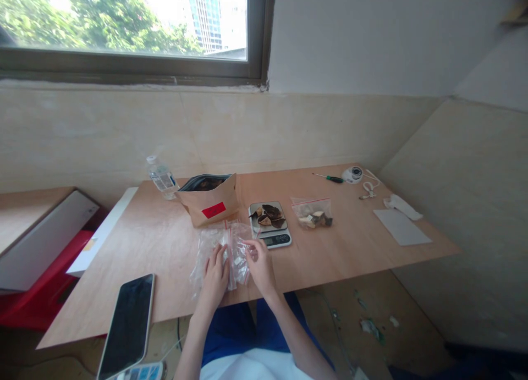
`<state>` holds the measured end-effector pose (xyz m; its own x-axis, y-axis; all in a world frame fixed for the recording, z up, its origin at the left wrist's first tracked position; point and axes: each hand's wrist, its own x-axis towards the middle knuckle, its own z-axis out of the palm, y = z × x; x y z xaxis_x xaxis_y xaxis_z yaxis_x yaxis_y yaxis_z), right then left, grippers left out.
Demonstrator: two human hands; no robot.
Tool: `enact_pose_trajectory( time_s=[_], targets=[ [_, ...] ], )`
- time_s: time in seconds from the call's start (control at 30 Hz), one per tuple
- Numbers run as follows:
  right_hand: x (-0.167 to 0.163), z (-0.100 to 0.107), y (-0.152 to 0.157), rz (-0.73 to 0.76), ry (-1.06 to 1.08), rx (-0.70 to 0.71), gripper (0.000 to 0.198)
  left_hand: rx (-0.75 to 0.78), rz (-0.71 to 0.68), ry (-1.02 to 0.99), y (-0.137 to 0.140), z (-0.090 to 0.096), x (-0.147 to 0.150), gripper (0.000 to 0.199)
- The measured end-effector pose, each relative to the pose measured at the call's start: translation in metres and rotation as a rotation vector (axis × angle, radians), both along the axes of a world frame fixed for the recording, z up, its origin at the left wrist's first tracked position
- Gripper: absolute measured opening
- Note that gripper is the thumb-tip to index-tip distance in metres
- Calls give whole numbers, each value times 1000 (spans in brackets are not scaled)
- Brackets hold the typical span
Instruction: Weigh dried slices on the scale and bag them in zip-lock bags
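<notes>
The 1 camera is worn on the head and looks forward and steeply down across the table (342, 253). It is at moderate nearness: the left hand (215, 271) and the right hand (261, 265) appear low near the middle, while the wall (330, 128) and the window (124, 71) fill the upper part.

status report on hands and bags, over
Left hand resting on clear bags. Right hand at their right side, grip unclear. Scale with dark pieces close beyond.
</notes>
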<state>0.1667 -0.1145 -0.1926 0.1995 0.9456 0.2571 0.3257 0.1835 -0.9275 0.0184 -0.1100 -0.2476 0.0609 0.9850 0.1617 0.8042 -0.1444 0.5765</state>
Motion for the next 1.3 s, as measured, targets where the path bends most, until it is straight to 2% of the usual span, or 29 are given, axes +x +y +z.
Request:
enact_pose_trajectory(
  time_s=[0.23, 0.33, 0.47, 0.53, 0.73, 0.83, 0.97, 1.07, 1.2, 1.3],
  targets=[
    [1, -28, -6, -226, -90, -80, 8, -25, -24, 113, -7, 4, 6, 43],
    [3, -35, -8, -197, -108, -153, 10, -19, -27, 109, -7, 3, 4, 43],
    [0, -43, -8, -99, -128, -159, 9, -12, -22, 91, -7, 1, 3, 43],
    [-3, -45, -8, -116, -123, -162, 8, -13, -24, 83, -7, 1, 2, 43],
    [-9, -44, -8, -225, -64, -170, 25, -9, -37, 50, -7, 3, 2, 42],
    [-15, -41, -8, -239, 10, -163, 27, -24, -39, 43, -7, 4, 3, 43],
    [-19, -26, -11, -211, 114, -109, 19, -67, -34, 31, -7, 5, 1, 43],
    [-12, 1, -14, -259, 131, -17, 19, -53, -29, -10, -6, 10, 1, 41],
    [1, 41, -18, -244, 154, 38, 21, 125, -62, -272, -11, 37, 10, 40],
    [4, 58, -20, -77, 257, 37, 21, 228, -185, -440, -18, 61, 23, 42]
  ],
)
